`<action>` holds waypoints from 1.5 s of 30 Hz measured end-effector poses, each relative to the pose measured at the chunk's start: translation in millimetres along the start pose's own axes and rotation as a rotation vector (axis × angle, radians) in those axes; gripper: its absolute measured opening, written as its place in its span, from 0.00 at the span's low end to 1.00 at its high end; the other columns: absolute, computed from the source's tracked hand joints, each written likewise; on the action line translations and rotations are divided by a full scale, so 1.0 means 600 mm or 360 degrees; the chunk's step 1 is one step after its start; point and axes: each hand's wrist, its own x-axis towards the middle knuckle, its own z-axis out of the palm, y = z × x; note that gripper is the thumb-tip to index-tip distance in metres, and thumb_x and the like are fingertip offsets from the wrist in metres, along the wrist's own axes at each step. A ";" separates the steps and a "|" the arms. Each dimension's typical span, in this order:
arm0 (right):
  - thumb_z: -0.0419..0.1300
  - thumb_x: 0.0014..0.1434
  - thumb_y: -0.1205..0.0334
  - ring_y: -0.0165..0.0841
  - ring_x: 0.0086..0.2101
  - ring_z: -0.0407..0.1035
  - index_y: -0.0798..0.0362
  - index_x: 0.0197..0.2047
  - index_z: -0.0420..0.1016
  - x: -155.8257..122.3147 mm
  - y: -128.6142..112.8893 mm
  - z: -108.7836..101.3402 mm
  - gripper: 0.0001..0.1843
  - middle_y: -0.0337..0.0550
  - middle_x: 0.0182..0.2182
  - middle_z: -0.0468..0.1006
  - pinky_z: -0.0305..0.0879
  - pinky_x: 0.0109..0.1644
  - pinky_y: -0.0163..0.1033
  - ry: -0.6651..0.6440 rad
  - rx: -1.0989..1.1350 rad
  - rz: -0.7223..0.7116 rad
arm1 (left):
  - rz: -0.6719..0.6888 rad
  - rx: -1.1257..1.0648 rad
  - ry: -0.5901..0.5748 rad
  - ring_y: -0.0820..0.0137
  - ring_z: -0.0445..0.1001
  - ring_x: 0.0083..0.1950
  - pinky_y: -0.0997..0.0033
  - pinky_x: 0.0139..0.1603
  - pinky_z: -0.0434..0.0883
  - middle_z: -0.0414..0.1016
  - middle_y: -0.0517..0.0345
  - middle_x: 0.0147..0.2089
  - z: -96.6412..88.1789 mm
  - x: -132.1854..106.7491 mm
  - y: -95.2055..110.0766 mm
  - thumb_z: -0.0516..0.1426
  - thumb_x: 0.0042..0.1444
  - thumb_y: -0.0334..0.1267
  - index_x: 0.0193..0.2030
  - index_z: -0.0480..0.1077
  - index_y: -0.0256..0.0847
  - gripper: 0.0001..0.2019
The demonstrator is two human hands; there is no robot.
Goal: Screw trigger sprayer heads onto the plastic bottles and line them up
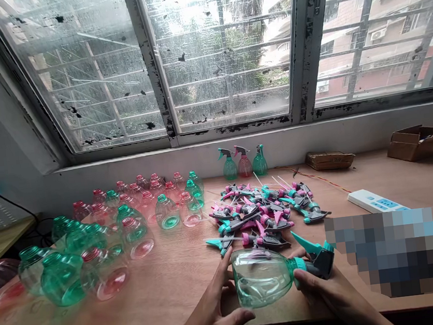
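A clear green spray bottle (261, 277) lies sideways near the table's front edge, its teal and dark trigger head (317, 258) pointing right. My left hand (213, 311) cups the bottle's base, fingers curled round it. My right hand (328, 290) grips the neck where the trigger head joins the bottle. A heap of loose pink and teal trigger heads (261, 209) with white tubes lies just behind the bottle.
Several empty green and pink bottles (103, 238) crowd the wooden table's (175, 282) left half. Three assembled spray bottles (243, 162) stand by the window sill. A white power strip (377, 201), a flat brown box (329, 160) and an open carton (417, 142) lie right. A pixelated patch covers the right front.
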 end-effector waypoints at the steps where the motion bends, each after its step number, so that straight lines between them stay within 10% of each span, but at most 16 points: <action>1: 0.75 0.53 0.46 0.29 0.24 0.62 0.51 0.42 0.74 0.000 0.000 0.000 0.23 0.35 0.23 0.76 0.57 0.27 0.35 -0.0006 0.0002 0.0001 | 0.0003 0.0011 -0.0024 0.54 0.67 0.68 0.50 0.71 0.64 0.56 0.56 0.76 -0.001 -0.001 0.000 0.65 0.57 0.31 0.77 0.32 0.66 0.54; 15: 0.75 0.49 0.43 0.36 0.28 0.69 0.51 0.37 0.79 -0.005 -0.008 0.002 0.22 0.38 0.25 0.79 0.58 0.35 0.41 0.0015 -0.0187 0.0046 | 0.0043 0.0182 -0.0018 0.48 0.33 0.81 0.44 0.79 0.44 0.43 0.53 0.81 -0.007 0.004 -0.002 0.65 0.58 0.52 0.78 0.35 0.49 0.52; 23: 0.75 0.51 0.44 0.32 0.24 0.64 0.50 0.42 0.76 -0.002 -0.008 0.002 0.24 0.34 0.22 0.75 0.53 0.29 0.37 -0.0014 -0.0068 0.0052 | 0.0024 0.0058 -0.0018 0.53 0.61 0.74 0.50 0.75 0.59 0.53 0.54 0.79 0.002 0.000 -0.002 0.66 0.57 0.30 0.77 0.29 0.61 0.56; 32: 0.72 0.54 0.43 0.29 0.22 0.63 0.52 0.43 0.76 0.001 -0.006 0.000 0.24 0.37 0.24 0.77 0.55 0.26 0.36 -0.0007 -0.0161 0.0001 | 0.0119 0.0000 0.0005 0.55 0.71 0.66 0.51 0.70 0.68 0.56 0.51 0.77 0.004 0.007 -0.018 0.62 0.62 0.29 0.77 0.34 0.65 0.50; 45: 0.74 0.51 0.42 0.33 0.24 0.65 0.51 0.39 0.77 0.000 -0.004 0.000 0.24 0.36 0.22 0.76 0.55 0.28 0.37 0.0029 -0.0160 0.0048 | 0.0086 0.0081 -0.0055 0.52 0.42 0.81 0.47 0.77 0.55 0.37 0.60 0.82 0.004 0.011 0.006 0.66 0.53 0.22 0.77 0.33 0.61 0.58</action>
